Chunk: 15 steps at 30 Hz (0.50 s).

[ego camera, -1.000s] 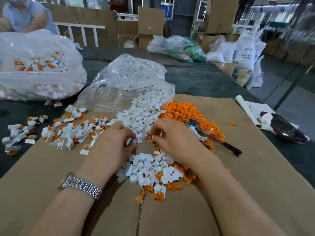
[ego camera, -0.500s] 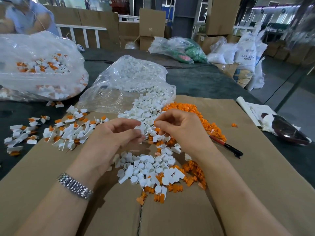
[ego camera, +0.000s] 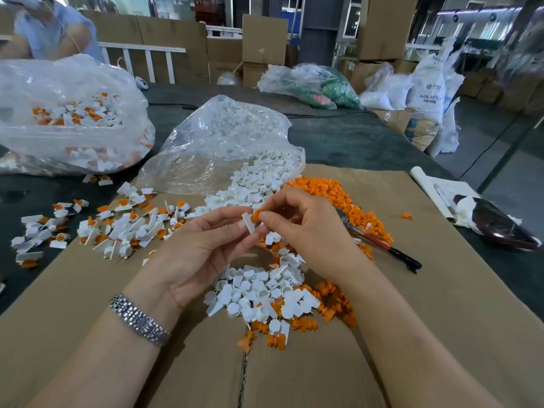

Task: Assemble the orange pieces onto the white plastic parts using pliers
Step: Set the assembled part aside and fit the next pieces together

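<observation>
Above the cardboard sheet: left hand pinching one white part; right hand pinching an orange piece against it. Pliers unused right of the hands. Assembled units left; large loose piles remain.

1. The work table has a dark green-grey top, and a sheet of brown cardboard covers its near part
2. Behind the table stand stacked cardboard boxes and a white railing
3. At the right, white sacks and clear bags lie on the grey floor
4. A dark pillar rises at the back
5. Daylight comes through windows in the far wall
</observation>
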Tool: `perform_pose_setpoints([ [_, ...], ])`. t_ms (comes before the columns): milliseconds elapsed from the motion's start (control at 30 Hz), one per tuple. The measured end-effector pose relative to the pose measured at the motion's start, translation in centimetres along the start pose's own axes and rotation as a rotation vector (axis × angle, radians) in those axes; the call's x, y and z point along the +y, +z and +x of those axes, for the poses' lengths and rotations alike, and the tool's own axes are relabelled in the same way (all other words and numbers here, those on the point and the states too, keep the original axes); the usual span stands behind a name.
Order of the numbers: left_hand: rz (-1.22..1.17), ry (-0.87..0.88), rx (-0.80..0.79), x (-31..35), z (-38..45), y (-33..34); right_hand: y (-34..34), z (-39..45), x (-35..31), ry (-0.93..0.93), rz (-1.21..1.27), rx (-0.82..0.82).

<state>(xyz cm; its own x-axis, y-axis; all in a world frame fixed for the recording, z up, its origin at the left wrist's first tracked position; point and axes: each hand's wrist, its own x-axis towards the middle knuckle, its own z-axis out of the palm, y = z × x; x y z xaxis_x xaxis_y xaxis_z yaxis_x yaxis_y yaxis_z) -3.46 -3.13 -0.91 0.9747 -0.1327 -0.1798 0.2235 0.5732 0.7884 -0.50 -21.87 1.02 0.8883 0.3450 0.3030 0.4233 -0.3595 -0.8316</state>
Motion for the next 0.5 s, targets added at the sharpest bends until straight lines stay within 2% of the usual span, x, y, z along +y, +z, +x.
perform_pose_setpoints([
  [167,0.122,0.095,0.050,-0.2,0.0,0.2,0.7,-0.1,-0.1,0.022,-0.002,0.044],
  [333,0.245,0.304,0.084,-0.6,-0.3,0.4,2.3,-0.5,-0.3,0.045,0.039,0.152],
  [500,0.206,0.244,0.060,-0.1,-0.1,0.1,1.8,-0.4,-0.4,0.067,0.142,0.065],
])
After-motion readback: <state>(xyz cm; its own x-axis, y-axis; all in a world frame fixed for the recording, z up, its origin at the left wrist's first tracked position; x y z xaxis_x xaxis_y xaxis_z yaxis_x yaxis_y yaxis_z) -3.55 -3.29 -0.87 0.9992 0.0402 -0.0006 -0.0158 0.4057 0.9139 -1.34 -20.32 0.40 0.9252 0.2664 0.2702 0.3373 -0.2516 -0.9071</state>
